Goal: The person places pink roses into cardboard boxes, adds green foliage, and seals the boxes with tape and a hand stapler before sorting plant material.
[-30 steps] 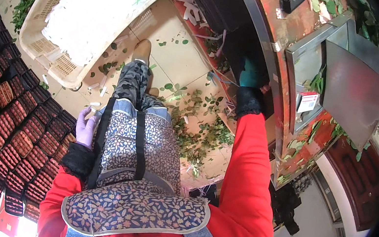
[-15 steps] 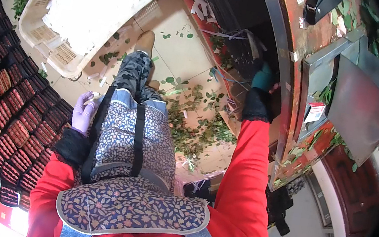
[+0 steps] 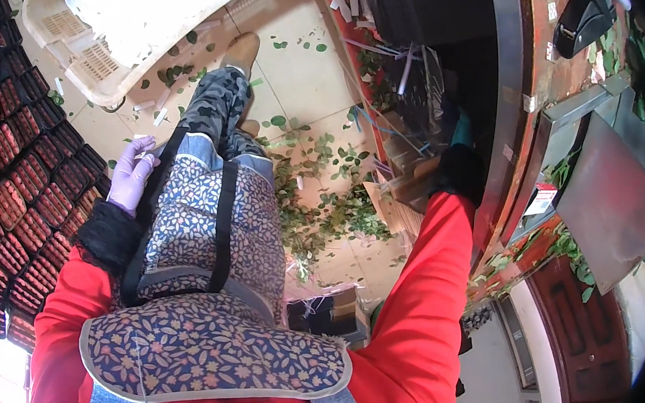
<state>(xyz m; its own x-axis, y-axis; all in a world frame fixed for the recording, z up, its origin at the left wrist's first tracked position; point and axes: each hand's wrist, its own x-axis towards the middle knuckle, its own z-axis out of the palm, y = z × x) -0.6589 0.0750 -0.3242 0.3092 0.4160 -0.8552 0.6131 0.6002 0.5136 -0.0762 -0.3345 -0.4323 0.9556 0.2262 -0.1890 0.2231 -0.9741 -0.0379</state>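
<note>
My left hand (image 3: 131, 175), in a thin purple glove, hangs beside my left thigh with its fingers curled. A small whitish bit shows at the fingertips, too small to name. My right hand (image 3: 462, 131), in a dark green glove, reaches into the dark space under the worktable. Shadow hides its fingers, so what they touch does not show. Close to it lie a crumpled black plastic bag (image 3: 421, 82) and a brown cardboard box (image 3: 411, 183). A flowered apron (image 3: 219, 346) covers my front.
A cream plastic basket (image 3: 107, 70) heaped with white slips stands ahead on the left. Stacked black trays (image 3: 15, 170) with reddish contents line the left side. Cut leaves (image 3: 314, 200) litter the tiled floor. The worktable (image 3: 509, 88) carries a metal stand (image 3: 618, 198).
My right hand has gone deeper into the shadow under the worktable, and more of the cardboard box shows by my wrist. My left hand stays by my thigh. The whole view has shifted slightly.
</note>
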